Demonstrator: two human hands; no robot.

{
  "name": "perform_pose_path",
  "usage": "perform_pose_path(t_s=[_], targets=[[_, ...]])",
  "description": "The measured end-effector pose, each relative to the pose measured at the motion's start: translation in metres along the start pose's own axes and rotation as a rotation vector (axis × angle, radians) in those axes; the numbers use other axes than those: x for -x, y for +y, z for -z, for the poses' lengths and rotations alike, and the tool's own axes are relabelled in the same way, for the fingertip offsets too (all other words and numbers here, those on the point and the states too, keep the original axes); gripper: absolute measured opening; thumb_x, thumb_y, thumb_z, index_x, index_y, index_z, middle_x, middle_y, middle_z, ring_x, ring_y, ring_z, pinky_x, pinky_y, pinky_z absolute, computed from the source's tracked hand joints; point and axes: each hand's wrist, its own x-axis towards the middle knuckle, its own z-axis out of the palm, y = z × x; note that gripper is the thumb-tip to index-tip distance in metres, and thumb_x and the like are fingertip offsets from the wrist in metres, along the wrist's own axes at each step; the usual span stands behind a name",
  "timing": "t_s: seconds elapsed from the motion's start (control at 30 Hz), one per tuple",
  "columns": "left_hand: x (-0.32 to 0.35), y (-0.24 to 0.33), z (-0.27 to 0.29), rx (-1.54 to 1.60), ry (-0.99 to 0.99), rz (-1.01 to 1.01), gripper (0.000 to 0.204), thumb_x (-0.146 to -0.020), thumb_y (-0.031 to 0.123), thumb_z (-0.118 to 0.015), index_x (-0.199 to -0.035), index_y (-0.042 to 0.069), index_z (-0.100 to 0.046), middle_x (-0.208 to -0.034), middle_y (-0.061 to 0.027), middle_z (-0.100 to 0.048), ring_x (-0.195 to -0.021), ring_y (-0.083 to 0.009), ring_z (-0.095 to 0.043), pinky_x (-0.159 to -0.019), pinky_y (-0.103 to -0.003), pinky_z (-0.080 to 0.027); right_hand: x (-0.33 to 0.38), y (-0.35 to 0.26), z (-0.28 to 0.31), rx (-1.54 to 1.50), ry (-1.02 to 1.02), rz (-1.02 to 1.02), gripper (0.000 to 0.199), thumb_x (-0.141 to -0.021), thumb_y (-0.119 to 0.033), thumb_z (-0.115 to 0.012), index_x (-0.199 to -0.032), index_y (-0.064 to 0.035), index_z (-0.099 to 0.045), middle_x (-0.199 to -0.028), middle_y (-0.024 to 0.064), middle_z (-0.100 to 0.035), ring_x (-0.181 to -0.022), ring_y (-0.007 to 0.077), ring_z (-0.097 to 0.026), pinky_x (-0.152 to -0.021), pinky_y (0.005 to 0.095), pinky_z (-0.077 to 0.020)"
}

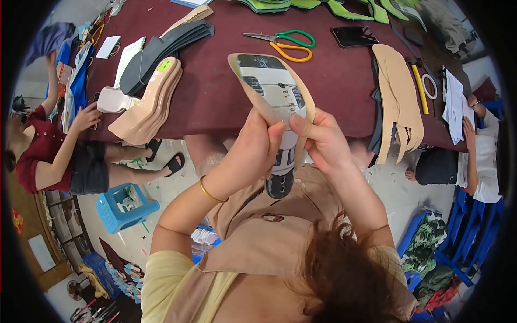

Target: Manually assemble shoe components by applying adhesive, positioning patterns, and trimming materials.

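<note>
Between my two hands, just off the table's near edge, is a long curved beige piece with a black, white and grey printed face; its exact kind I cannot make out. My left hand pinches its left edge near the middle, and a gold bangle circles that wrist. On the opposite edge, my right hand grips it with the thumb pressed on the printed face. The wide rounded end points away from me, while a narrow dark end with small holes hangs towards my lap. Scissors with green and yellow handles lie beyond it.
A stack of curved beige pieces and dark grey pieces lies left. Flat beige pieces, a phone and a yellow rod are right. People sit at both sides. A blue stool stands on the floor.
</note>
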Motion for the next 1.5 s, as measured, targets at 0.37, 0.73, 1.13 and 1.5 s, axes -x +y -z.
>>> perform_pose_path(t_s=[0.37,0.73,1.13,1.5], targets=[[0.013,-0.045,0.017,0.916,-0.368,0.301,0.048,-0.097,0.044,-0.036,-0.117,0.001,-0.045,-0.098,-0.0042,-0.057,-0.080,-0.0110,-0.053,-0.069,-0.027,-0.046,-0.006,0.012,0.015,-0.093,-0.165,-0.132,0.039,-0.083,-0.019,-0.068,-0.114,0.0015,-0.055,-0.106,0.0092,-0.063,-0.092,0.0151,-0.062,-0.080,0.0297,-0.0501],[0.018,-0.030,0.003,0.279,-0.039,0.234,0.045,-0.098,0.041,-0.035,-0.108,-0.001,-0.051,-0.094,-0.0044,-0.059,-0.082,-0.0139,-0.055,-0.075,-0.031,-0.047,-0.004,0.010,0.006,0.117,-0.041,-0.033,0.039,-0.082,-0.019,-0.070,-0.112,0.0018,-0.056,-0.104,0.0076,-0.064,-0.092,0.0136,-0.060,-0.081,0.0290,-0.0473],[0.009,-0.039,0.016,0.457,0.090,0.387,0.036,-0.097,0.030,-0.045,-0.079,0.001,-0.056,-0.068,-0.0019,-0.056,-0.062,-0.0076,-0.053,-0.057,-0.021,-0.043,-0.004,0.004,0.001,0.654,0.026,0.271,0.032,-0.078,-0.011,-0.072,-0.106,-0.0004,-0.060,-0.098,0.0046,-0.064,-0.086,0.0100,-0.059,-0.076,0.0266,-0.0485],[0.020,-0.043,0.003,0.478,0.121,0.213,0.030,-0.099,0.022,-0.040,-0.094,-0.003,-0.056,-0.075,-0.0042,-0.060,-0.061,-0.0084,-0.052,-0.055,-0.023,-0.044,-0.014,-0.004,-0.001,0.545,0.073,0.257,0.032,-0.080,-0.015,-0.071,-0.104,0.0028,-0.059,-0.094,0.0088,-0.066,-0.081,0.0110,-0.061,-0.072,0.0274,-0.0500]])
